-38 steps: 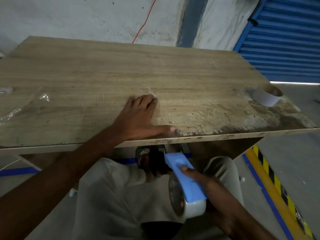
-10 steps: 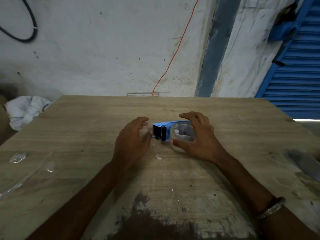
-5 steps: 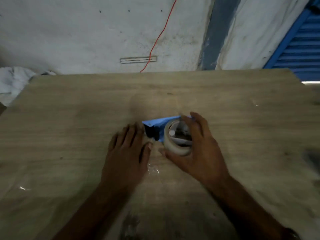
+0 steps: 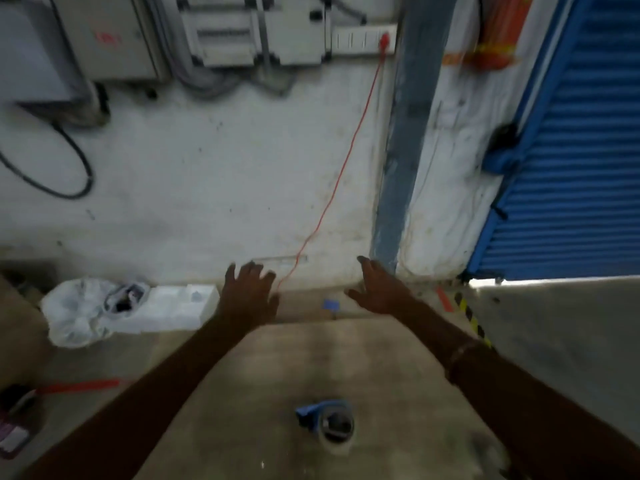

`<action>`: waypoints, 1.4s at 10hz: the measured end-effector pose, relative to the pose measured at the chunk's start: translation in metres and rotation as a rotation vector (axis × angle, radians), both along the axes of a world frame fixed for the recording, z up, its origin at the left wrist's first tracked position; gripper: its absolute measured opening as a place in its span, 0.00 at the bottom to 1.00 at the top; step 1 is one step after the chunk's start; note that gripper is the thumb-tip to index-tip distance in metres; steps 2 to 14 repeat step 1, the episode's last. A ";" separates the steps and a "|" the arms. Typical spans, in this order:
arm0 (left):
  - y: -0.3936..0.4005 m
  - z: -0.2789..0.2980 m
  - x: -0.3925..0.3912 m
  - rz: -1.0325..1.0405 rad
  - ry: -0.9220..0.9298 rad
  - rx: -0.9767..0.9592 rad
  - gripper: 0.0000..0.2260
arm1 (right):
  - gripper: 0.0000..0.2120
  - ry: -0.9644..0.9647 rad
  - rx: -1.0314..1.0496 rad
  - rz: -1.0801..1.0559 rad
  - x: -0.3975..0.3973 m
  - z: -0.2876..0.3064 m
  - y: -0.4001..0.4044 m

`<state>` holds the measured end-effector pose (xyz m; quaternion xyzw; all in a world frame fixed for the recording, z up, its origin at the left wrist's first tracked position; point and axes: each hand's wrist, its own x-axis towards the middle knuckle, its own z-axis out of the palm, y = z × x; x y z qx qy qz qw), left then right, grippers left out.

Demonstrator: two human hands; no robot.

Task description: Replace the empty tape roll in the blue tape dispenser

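The blue tape dispenser [image 4: 317,415] lies on its side on the wooden table [image 4: 398,375], low in the view, with a roll of clear tape [image 4: 336,432] mounted in it. Nothing touches it. Both my arms stretch forward, well past the dispenser and beyond the table's far edge. My left hand [image 4: 250,293] is raised with its fingers spread and holds nothing. My right hand [image 4: 381,289] is also open, fingers apart and empty. The picture is blurred by motion.
A white wall with grey electrical boxes [image 4: 249,29], a red cable [image 4: 332,188] and a black cable [image 4: 72,171] rises behind the table. White bags and foam [image 4: 121,306] lie on the floor at left. A blue roller shutter [image 4: 581,150] stands at right.
Both hands have let go of the dispenser and lifted forward, away from it. The view has tilted up, so the dispenser now lies low in the frame.
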<state>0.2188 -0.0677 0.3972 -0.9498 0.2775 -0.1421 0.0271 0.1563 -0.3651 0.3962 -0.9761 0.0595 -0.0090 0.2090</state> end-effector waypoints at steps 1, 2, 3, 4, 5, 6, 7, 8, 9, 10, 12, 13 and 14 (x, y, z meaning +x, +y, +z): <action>-0.013 0.157 0.025 0.097 -0.006 -0.067 0.26 | 0.48 0.041 -0.117 0.065 0.041 0.145 -0.012; -0.013 0.157 0.025 0.097 -0.006 -0.067 0.26 | 0.48 0.041 -0.117 0.065 0.041 0.145 -0.012; -0.013 0.157 0.025 0.097 -0.006 -0.067 0.26 | 0.48 0.041 -0.117 0.065 0.041 0.145 -0.012; -0.013 0.157 0.025 0.097 -0.006 -0.067 0.26 | 0.48 0.041 -0.117 0.065 0.041 0.145 -0.012; -0.013 0.157 0.025 0.097 -0.006 -0.067 0.26 | 0.48 0.041 -0.117 0.065 0.041 0.145 -0.012; -0.013 0.157 0.025 0.097 -0.006 -0.067 0.26 | 0.48 0.041 -0.117 0.065 0.041 0.145 -0.012; -0.013 0.157 0.025 0.097 -0.006 -0.067 0.26 | 0.48 0.041 -0.117 0.065 0.041 0.145 -0.012; -0.013 0.157 0.025 0.097 -0.006 -0.067 0.26 | 0.48 0.041 -0.117 0.065 0.041 0.145 -0.012; -0.013 0.157 0.025 0.097 -0.006 -0.067 0.26 | 0.48 0.041 -0.117 0.065 0.041 0.145 -0.012; -0.013 0.157 0.025 0.097 -0.006 -0.067 0.26 | 0.48 0.041 -0.117 0.065 0.041 0.145 -0.012; -0.013 0.157 0.025 0.097 -0.006 -0.067 0.26 | 0.48 0.041 -0.117 0.065 0.041 0.145 -0.012; -0.013 0.157 0.025 0.097 -0.006 -0.067 0.26 | 0.48 0.041 -0.117 0.065 0.041 0.145 -0.012; -0.013 0.157 0.025 0.097 -0.006 -0.067 0.26 | 0.48 0.041 -0.117 0.065 0.041 0.145 -0.012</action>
